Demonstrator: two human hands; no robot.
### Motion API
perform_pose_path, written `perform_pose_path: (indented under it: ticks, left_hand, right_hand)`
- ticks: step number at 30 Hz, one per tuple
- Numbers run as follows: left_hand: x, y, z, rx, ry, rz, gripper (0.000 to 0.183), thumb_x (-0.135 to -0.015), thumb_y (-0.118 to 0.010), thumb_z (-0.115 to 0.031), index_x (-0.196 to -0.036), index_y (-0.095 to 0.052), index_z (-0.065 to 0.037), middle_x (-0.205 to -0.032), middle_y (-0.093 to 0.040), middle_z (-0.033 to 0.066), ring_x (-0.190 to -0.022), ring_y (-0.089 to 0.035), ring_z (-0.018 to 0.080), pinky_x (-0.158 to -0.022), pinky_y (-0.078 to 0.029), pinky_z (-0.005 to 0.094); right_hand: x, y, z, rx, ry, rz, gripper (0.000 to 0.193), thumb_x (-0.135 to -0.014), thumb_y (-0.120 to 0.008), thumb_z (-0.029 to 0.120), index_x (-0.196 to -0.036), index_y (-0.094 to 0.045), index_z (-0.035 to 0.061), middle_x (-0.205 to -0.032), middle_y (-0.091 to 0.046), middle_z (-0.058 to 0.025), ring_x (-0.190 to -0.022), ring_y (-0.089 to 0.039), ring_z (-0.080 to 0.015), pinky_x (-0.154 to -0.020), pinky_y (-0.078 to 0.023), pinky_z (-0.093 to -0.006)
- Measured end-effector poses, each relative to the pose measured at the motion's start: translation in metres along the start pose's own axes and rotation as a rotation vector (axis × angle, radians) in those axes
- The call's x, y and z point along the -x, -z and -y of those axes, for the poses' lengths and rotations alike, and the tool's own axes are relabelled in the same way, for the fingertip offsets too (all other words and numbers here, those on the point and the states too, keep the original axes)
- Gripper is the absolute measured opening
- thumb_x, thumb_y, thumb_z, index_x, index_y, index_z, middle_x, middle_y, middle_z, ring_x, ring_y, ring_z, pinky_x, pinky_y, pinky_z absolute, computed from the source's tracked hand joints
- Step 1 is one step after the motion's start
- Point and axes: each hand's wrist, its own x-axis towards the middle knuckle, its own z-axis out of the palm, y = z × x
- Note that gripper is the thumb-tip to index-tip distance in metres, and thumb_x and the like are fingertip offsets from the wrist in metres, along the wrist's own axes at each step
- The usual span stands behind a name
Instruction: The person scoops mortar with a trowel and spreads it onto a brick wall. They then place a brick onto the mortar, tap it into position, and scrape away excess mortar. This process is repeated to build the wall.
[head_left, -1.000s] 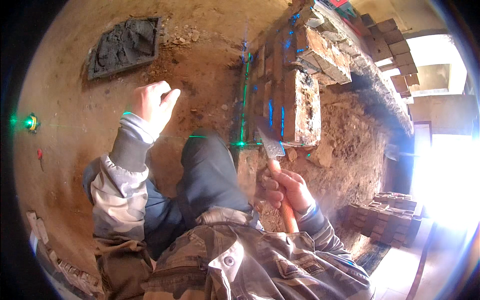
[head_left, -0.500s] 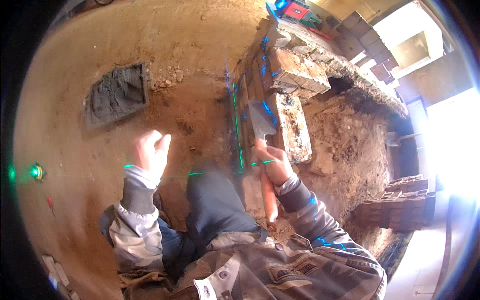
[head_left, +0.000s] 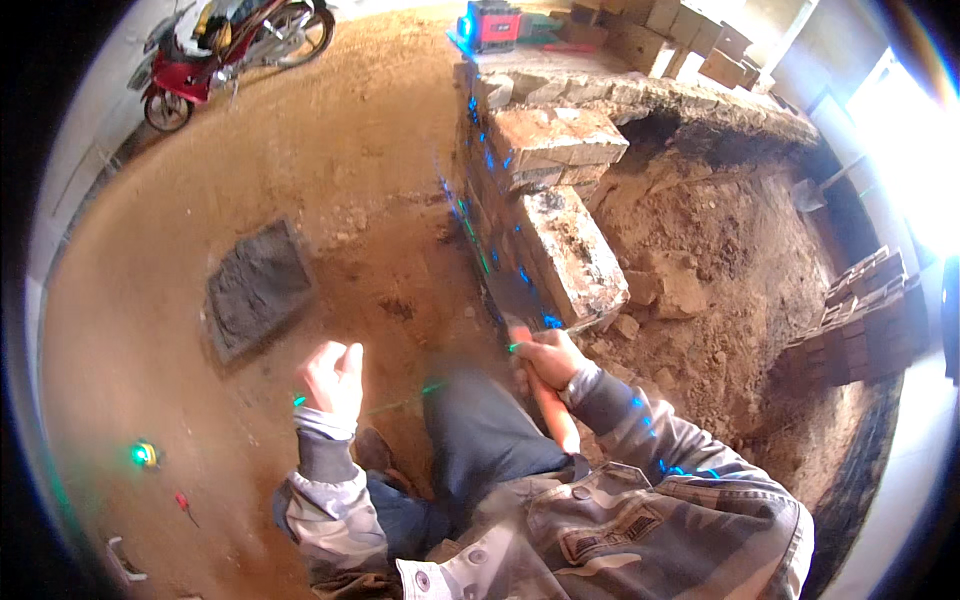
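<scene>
jacket patch [head_left: 610, 530] showing unreadable print, right hand [head_left: 552, 360] wrapping fingers round orange-handled dark-bladed trowel [head_left: 551, 408], left hand [head_left: 332, 380] half-curling, contents unclear

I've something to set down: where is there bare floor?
Bare floor lies between the grey mortar and the motorcycle, and between the mortar and the green-lit device. It's crowded at the brickwork, where the right hand grips a trowel.

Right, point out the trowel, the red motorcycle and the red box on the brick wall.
Trowel [head_left: 552, 408]: head view, on its orange handle.
Red motorcycle [head_left: 194, 77]: head view, on its red bodywork.
Red box [head_left: 497, 31]: head view, on its front face.
</scene>
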Motion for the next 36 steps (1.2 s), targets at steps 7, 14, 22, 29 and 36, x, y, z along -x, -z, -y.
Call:
perform_pose_path:
  ticks: [7, 14, 22, 29, 36]
  left_hand:
    - [-0.001, 0.004, -0.002, 0.004, 0.067, 0.050, 0.027, -0.089, -0.070, -0.017, -0.073, -0.057, 0.000, -0.066, -0.057, 0.0194, -0.059, -0.056, 0.0360, -0.058, -0.044, 0.0430]
    - [0.001, 0.000, 0.010, -0.075, 0.018, 0.074, 0.027, -0.088, -0.071, -0.019, -0.073, -0.059, -0.001, -0.067, -0.060, 0.0204, -0.063, -0.059, 0.0404, -0.059, -0.045, 0.0450]
    - [0.007, -0.001, 0.007, -0.094, 0.022, 0.118, 0.030, -0.086, -0.071, -0.018, -0.068, -0.055, 0.000, -0.068, -0.057, 0.0233, -0.064, -0.055, 0.0441, -0.058, -0.043, 0.0470]
    - [0.012, -0.022, 0.005, -0.149, 0.112, 0.167, 0.030, -0.085, -0.071, -0.022, -0.070, -0.059, 0.000, -0.071, -0.061, 0.0237, -0.065, -0.061, 0.0419, -0.060, -0.046, 0.0461]
    - [0.017, -0.017, 0.028, -0.163, 0.081, 0.223, 0.027, -0.085, -0.071, -0.022, -0.071, -0.061, 0.000, -0.069, -0.062, 0.0222, -0.063, -0.062, 0.0390, -0.059, -0.047, 0.0458]
  right_hand:
    - [-0.026, -0.006, 0.020, 0.079, 0.372, -0.076, 0.025, -0.092, -0.066, 0.017, -0.077, -0.063, -0.0040, -0.066, -0.061, -0.0087, -0.051, -0.060, -0.0196, -0.047, -0.050, -0.0360]
    - [0.040, 0.004, 0.027, 0.093, 0.352, -0.001, 0.022, -0.094, -0.065, 0.019, -0.085, -0.058, 0.0001, -0.068, -0.061, -0.0041, -0.056, -0.060, -0.0125, -0.050, -0.049, -0.0290]
    - [0.122, 0.058, 0.078, -0.251, 0.556, 0.268, 0.029, -0.094, -0.068, 0.028, -0.089, -0.049, 0.0064, -0.058, -0.047, -0.0008, -0.043, -0.044, -0.0123, -0.041, -0.039, -0.0271]
    - [0.064, 0.103, 0.055, -0.397, 0.366, 0.312, 0.043, -0.103, -0.048, 0.051, -0.087, -0.047, 0.0116, -0.060, -0.044, 0.0021, -0.040, -0.037, -0.0087, -0.036, -0.030, -0.0256]
    - [0.097, 0.112, 0.060, -0.182, 0.624, 0.215, 0.040, -0.105, -0.049, 0.044, -0.088, -0.054, 0.0083, -0.057, -0.044, 0.0033, -0.039, -0.037, -0.0070, -0.037, -0.031, -0.0238]
